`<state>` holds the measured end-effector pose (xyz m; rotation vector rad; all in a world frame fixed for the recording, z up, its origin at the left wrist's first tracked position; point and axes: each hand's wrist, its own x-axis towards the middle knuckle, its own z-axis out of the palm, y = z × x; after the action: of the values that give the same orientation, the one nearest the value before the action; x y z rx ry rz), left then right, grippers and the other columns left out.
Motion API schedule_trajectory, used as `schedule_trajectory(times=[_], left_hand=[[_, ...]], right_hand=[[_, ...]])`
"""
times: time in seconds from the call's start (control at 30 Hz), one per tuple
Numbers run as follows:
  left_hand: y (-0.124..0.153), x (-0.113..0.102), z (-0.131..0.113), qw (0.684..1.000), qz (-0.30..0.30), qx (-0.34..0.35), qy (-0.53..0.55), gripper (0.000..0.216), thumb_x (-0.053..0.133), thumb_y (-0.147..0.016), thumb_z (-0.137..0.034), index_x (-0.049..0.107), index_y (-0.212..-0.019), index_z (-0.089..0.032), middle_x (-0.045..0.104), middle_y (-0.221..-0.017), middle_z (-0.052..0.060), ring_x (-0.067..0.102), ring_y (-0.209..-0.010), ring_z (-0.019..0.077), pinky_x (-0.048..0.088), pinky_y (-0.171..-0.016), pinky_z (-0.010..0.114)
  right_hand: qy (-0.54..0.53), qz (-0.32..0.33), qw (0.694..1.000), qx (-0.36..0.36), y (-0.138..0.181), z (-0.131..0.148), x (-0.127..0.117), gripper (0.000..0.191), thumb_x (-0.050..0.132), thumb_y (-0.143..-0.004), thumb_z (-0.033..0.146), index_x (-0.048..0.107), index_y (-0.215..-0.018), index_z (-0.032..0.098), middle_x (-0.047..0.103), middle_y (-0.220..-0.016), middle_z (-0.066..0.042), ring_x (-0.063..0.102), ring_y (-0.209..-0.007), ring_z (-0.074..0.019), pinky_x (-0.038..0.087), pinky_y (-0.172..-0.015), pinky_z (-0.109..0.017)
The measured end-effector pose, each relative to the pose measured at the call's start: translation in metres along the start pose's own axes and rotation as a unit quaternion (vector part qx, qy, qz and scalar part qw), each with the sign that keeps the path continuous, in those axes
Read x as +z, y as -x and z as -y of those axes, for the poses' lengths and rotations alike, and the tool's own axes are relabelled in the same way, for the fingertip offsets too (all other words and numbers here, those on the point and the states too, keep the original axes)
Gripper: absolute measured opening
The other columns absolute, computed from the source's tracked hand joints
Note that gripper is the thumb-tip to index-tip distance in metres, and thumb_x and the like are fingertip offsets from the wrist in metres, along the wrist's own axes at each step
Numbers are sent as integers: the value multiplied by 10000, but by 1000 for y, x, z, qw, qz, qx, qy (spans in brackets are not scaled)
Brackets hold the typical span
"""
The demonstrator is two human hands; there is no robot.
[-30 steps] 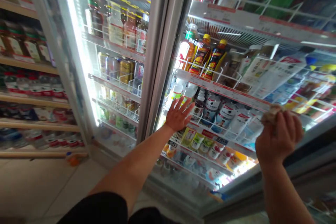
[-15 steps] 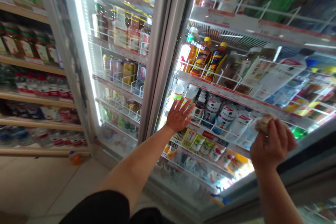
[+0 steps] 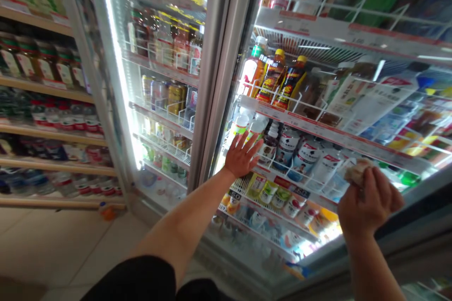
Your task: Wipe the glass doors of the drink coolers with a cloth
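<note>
My left hand [image 3: 242, 157] is spread flat, palm toward the glass door [image 3: 247, 254] of a lit drinks fridge, fingers apart, apparently resting on the pane. Bottles with white caps [image 3: 240, 124] show through the glass behind its fingertips. Off to the right, my right hand [image 3: 369, 200] is closed around a crumpled beige cloth [image 3: 357, 171], which pokes out past the fingers against the same door. Whether the cloth presses on the glass I cannot tell for sure. Behind that hand stand bottles with red and white labels [image 3: 326, 164].
A metal door frame [image 3: 217, 63] runs up between this door and a second lit fridge door [image 3: 160, 143]. Wooden shelves [image 3: 49, 85] of bottles stand at the left. A small orange item [image 3: 107, 211] lies near the shelf foot on the tiled floor [image 3: 81, 240].
The view has shifted slightly, so the left shelves sit a little further right. My right hand with the cloth appears marginally lower and to the right; my left hand stays in place.
</note>
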<state>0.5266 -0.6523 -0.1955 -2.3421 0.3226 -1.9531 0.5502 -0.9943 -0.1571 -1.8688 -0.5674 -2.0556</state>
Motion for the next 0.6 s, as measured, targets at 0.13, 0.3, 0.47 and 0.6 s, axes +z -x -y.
schedule_trajectory(times=[0.13,0.3,0.47,0.6], left_hand=[[1,0,0,1000,6,-2,2,596,406,-1021,-408,327,-1581,-220,384,-1614,63,143,-1568,268,169,-1283,499],[2,2,0,1000,10,-2,2,609,431,-1014,-406,320,-1584,-224,368,-1622,64,142,-1569,273,179,-1280,508],[2,2,0,1000,-6,4,2,616,422,-1020,-398,293,-1593,-209,363,-1624,72,141,-1569,276,183,-1278,508],[0,0,1,1000,-12,7,5,602,410,-1027,-397,308,-1586,-200,369,-1621,71,135,-1570,269,174,-1282,497]], right_hand=[[-85,133,980,-125,70,32,-13,595,604,-918,117,510,-1494,233,681,-1350,-106,642,-1199,-290,495,-1016,-437],[-114,192,957,-182,63,18,-12,614,625,-916,119,503,-1495,283,724,-1287,-43,642,-1183,-245,472,-1040,-384],[-4,30,999,-26,12,-6,-3,601,682,-837,81,605,-1416,221,665,-1369,-129,642,-1195,-338,489,-1032,-484],[-89,153,974,-140,58,26,-13,630,632,-900,101,498,-1503,227,678,-1349,-121,633,-1203,-302,487,-1014,-435]])
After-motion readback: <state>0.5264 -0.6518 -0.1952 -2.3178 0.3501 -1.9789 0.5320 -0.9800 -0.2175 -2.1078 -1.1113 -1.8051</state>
